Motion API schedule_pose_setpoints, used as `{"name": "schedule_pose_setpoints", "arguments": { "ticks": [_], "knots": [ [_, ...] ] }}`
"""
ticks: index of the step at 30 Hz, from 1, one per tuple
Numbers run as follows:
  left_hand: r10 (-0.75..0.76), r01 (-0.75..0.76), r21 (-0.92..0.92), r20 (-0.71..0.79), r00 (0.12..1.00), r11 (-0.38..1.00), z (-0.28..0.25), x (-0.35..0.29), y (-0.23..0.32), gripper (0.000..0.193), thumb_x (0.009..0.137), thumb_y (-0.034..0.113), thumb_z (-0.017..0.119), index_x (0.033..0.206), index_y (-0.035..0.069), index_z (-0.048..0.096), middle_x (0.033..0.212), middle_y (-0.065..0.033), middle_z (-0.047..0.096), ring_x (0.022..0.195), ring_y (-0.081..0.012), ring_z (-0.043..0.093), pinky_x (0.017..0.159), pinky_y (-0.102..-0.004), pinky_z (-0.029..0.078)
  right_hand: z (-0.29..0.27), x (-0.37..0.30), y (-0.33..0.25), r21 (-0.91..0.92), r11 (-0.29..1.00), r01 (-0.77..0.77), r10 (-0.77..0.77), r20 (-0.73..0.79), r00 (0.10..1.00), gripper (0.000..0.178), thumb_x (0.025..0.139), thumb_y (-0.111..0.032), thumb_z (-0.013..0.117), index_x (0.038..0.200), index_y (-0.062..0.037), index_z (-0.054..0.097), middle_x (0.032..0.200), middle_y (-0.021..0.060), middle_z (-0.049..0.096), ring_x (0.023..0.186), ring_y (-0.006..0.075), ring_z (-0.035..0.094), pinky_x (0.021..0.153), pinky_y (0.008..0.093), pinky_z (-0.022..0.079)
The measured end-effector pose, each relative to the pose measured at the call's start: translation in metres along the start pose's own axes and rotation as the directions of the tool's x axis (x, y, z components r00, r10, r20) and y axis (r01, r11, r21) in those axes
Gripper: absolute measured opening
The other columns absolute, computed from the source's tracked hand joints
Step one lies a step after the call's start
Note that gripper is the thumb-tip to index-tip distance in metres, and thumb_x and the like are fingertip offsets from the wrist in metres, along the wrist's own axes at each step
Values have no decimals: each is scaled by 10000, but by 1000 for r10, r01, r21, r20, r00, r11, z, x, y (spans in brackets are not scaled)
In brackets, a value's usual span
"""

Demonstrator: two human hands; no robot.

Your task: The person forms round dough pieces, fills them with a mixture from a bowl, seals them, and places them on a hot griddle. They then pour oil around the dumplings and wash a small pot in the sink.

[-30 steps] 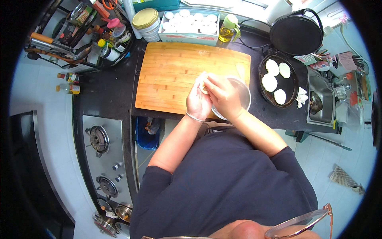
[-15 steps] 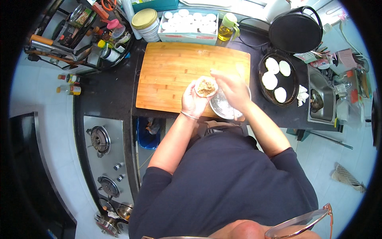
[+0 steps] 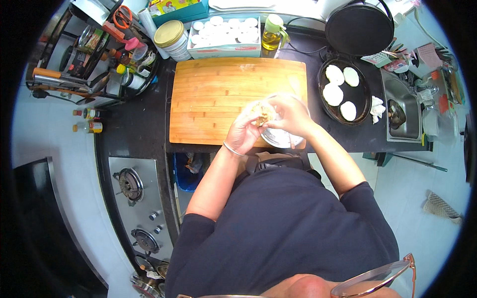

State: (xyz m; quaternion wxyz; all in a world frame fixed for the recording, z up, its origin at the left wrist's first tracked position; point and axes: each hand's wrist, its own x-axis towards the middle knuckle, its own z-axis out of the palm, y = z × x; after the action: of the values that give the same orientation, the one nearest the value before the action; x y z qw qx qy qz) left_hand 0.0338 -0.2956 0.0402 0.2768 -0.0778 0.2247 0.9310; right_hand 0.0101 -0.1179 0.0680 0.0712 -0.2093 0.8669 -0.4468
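My left hand (image 3: 244, 130) cups a round dough wrapper with brown filling (image 3: 259, 113) over the front right corner of the wooden cutting board (image 3: 218, 99). My right hand (image 3: 289, 115) rests on the wrapper's right edge, fingers pinching at it. Both hands hover above a metal bowl (image 3: 280, 139) that is mostly hidden under them. A silver bangle sits on my left wrist.
An open black electric pan (image 3: 332, 110) at the right holds several white dough rounds. A white tray of dough discs (image 3: 224, 31), an oil bottle (image 3: 272, 35) and a lidded jar (image 3: 170, 36) stand behind the board. The sink (image 3: 403, 110) lies far right, the gas hob (image 3: 130, 185) at the left.
My hands have shifted slightly left and lower over the bowl. The right hand came back onto the wrapper after reaching toward the bowl, and the filling now shows in the dough.
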Motion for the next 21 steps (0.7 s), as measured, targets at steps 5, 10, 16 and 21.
{"name": "schedule_pose_setpoints", "arguments": {
  "ticks": [5,10,16,21],
  "knots": [
    [43,-33,187,-51,998,982,-5,4,-10,366,830,74,578,1175,31,463,1117,-88,554,1016,-183,554,822,-312,481,12,-10,10,76,997,34,-32,-25,999,576,548,-230,826,1020,-20,571,869,127,584,811,248,575,733,338,462],
    [5,52,311,-180,984,949,-10,4,-8,365,820,80,613,1156,27,483,1073,-91,579,985,-188,571,815,-327,491,19,-13,3,22,999,-30,32,-81,996,526,592,-157,776,1044,1,558,883,134,599,819,243,594,748,323,471],
    [233,-125,448,-193,953,885,-25,9,-20,352,796,-1,620,1129,26,508,1040,-78,589,960,-175,581,811,-333,510,27,-16,6,65,996,-58,68,-164,984,461,620,-119,750,1021,16,568,857,137,600,749,217,604,686,304,484],
    [240,-73,546,-241,940,835,-37,10,-20,310,775,-64,567,1072,15,527,991,-70,596,905,-179,604,735,-332,545,30,-21,-3,79,991,-112,120,-111,986,466,613,-127,764,1010,21,570,830,136,591,718,204,591,671,299,483]
  ]
}}
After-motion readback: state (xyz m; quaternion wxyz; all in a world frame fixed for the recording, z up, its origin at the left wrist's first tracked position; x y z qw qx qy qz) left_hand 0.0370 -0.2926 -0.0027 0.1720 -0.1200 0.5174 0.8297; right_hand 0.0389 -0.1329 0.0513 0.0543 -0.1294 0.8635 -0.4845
